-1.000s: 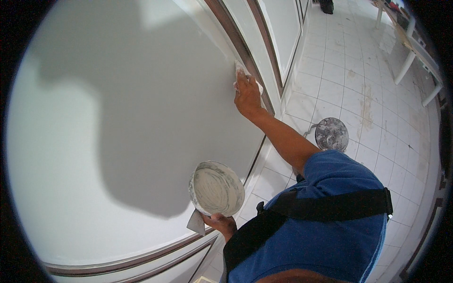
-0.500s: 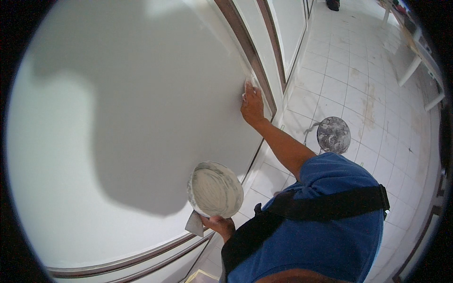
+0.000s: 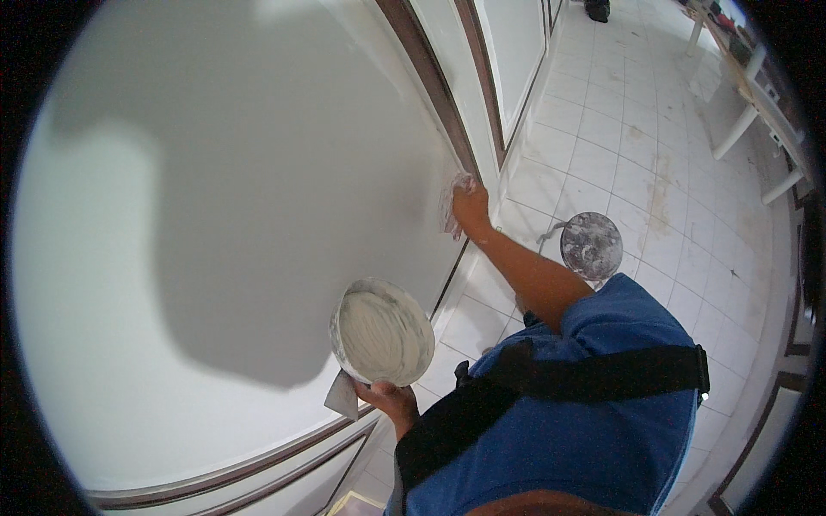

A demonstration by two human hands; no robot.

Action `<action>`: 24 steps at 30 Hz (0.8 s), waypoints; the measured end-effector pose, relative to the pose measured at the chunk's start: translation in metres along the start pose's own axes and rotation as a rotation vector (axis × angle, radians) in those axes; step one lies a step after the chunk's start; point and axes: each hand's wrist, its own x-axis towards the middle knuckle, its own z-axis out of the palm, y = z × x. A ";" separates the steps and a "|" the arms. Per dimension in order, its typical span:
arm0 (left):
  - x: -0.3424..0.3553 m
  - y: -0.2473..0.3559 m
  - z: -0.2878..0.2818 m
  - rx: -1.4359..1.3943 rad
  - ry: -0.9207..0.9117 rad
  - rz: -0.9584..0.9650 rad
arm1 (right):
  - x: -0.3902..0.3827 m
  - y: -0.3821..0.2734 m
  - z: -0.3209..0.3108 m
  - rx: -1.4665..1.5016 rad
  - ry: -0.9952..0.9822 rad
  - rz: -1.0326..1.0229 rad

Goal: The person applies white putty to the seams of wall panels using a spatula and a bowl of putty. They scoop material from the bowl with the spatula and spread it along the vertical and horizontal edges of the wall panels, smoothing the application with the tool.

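My left hand (image 3: 391, 402) grips a round bowl (image 3: 384, 335) from beneath, its inside coated with pale filler paste. A stiff grey flat piece (image 3: 342, 396) sticks out beside those fingers, under the bowl; its kind is unclear. My right hand (image 3: 471, 209) is closed on a thin whitish, paste-smeared piece (image 3: 449, 206), pressed to the edge of the large white panel (image 3: 249, 215) by the dark brown trim (image 3: 434, 82). The fingers partly hide this piece, and I cannot tell its exact kind.
A round stool-like seat (image 3: 591, 245) with white smears stands on the white tiled floor (image 3: 585, 163) to my right. Further off at right is a table (image 3: 744, 82) with pale legs. More brown-trimmed panels (image 3: 509, 52) continue ahead. A dark object (image 3: 597, 10) sits far away.
My right hand has moved down along the trim toward me, and more of the smeared piece shows. The bowl in my left hand has shifted slightly up and left in view.
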 end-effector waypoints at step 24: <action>0.003 0.001 0.007 -0.145 -0.002 0.024 | 0.077 -0.061 -0.012 0.726 -0.005 0.489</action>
